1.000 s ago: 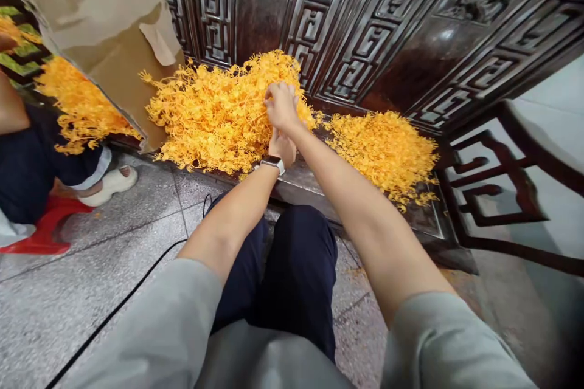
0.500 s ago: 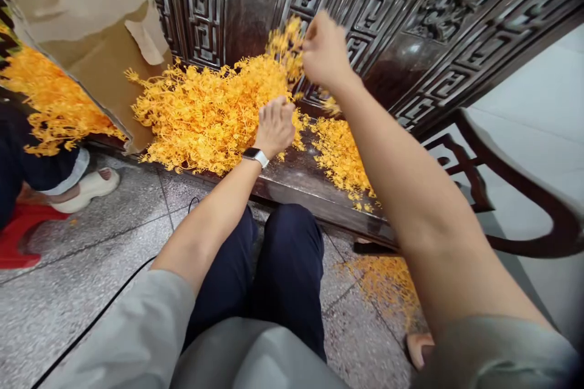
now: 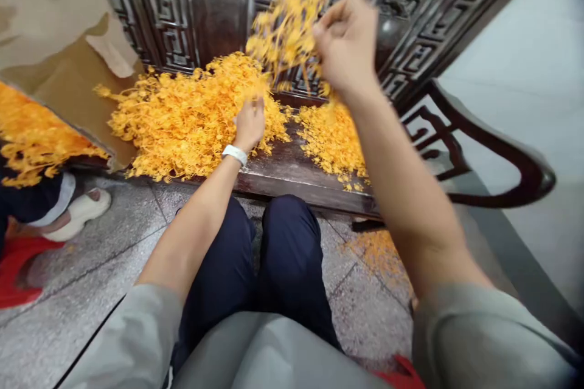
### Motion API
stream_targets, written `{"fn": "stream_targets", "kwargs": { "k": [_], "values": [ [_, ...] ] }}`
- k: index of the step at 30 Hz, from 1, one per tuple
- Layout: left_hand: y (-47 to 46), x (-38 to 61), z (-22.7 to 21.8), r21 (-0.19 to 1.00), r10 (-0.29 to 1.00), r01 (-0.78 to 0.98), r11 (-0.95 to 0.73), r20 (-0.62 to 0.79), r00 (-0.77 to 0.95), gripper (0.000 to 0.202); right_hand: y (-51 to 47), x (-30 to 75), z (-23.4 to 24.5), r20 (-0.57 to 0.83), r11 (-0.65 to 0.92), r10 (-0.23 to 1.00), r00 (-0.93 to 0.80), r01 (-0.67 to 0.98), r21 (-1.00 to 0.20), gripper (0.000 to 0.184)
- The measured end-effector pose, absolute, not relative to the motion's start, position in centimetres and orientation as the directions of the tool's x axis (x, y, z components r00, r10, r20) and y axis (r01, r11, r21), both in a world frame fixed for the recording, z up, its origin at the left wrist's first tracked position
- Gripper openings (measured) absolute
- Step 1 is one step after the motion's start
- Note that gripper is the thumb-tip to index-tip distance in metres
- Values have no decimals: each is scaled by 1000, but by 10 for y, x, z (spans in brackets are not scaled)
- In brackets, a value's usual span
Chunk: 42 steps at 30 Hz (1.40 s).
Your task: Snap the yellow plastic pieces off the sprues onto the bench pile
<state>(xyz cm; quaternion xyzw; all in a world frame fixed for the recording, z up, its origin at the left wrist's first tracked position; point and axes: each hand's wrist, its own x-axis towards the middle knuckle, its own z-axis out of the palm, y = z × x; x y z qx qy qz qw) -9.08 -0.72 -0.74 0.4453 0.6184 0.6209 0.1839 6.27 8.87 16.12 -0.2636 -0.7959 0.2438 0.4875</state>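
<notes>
Up top center, the right hand [image 3: 347, 42] pinches a blurry clump of orange sprigs [image 3: 287, 30], while the left hand [image 3: 249, 124] sits on the big pile [image 3: 177, 127], fingers too blurred to tell.

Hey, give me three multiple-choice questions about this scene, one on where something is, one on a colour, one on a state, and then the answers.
1. Where is the right hand?
A. Resting on a knee
B. Raised above the orange sprigs
C. Under the ledge

2. What colour is the band on the left wrist?
A. White
B. Black
C. Red

3. What is the right hand doing?
A. Lying open and flat
B. Wearing a glove
C. Gripping a clump of sprigs

Answers:
1. B, it is up in front of the carved wood panel.
2. A, the band shows white against the bare wrist.
3. C, its bare fingers close on a clump of sprigs.
</notes>
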Motion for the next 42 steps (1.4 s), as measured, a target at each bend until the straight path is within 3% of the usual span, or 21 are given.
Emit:
{"fn": "stream_targets", "kwargs": {
  "k": [3, 5, 7, 12, 17, 20, 24, 28, 31, 37, 42],
  "values": [
    [-8, -79, 13, 941, 915, -217, -261, 170, -367, 64, 54, 85, 84, 513, 589, 798, -318, 225, -776, 27],
    [-19, -73, 30, 889, 961, -393, -236, 154, -229, 64, 44, 101, 47, 446, 519, 841, -307, 222, -826, 19],
    [-33, -69, 46, 876, 985, -453, -168, 139, -98, 64, 47, 119, 28, 424, 486, 864, -271, 236, -841, 15],
    [-42, -53, 58, 958, 990, -277, -72, 102, 95, 40, 70, 172, 36, 484, 530, 848, -218, 386, -755, 24],
    [-14, -31, 30, 994, 966, 74, -75, 54, 252, 28, 59, 227, 52, 513, 575, 807, -293, 589, -567, 16],
    [0, -18, 15, 986, 925, 144, -79, 19, 379, 29, 40, 246, 41, 477, 553, 823, -310, 631, -544, 20],
    [1, 15, 1, 996, 927, 74, -41, 10, 376, 43, 16, 257, 22, 352, 546, 834, -425, 540, -641, 24],
    [-5, 45, -14, 997, 989, -77, 7, 5, 150, 36, 4, 270, 17, 272, 547, 827, -492, 595, -588, 27],
    [-6, 45, -21, 972, 994, -225, 75, -54, 97, 27, 2, 286, 20, 230, 510, 851, -473, 637, -578, 23],
    [-19, 38, -13, 897, 981, -428, 114, -33, 193, 29, -5, 298, 24, 218, 410, 908, -358, 651, -639, 16],
    [-38, 45, -5, 967, 890, -210, 143, -33, 454, 39, -6, 295, 20, 216, 334, 943, -255, 727, -600, 15]
  ]
}}
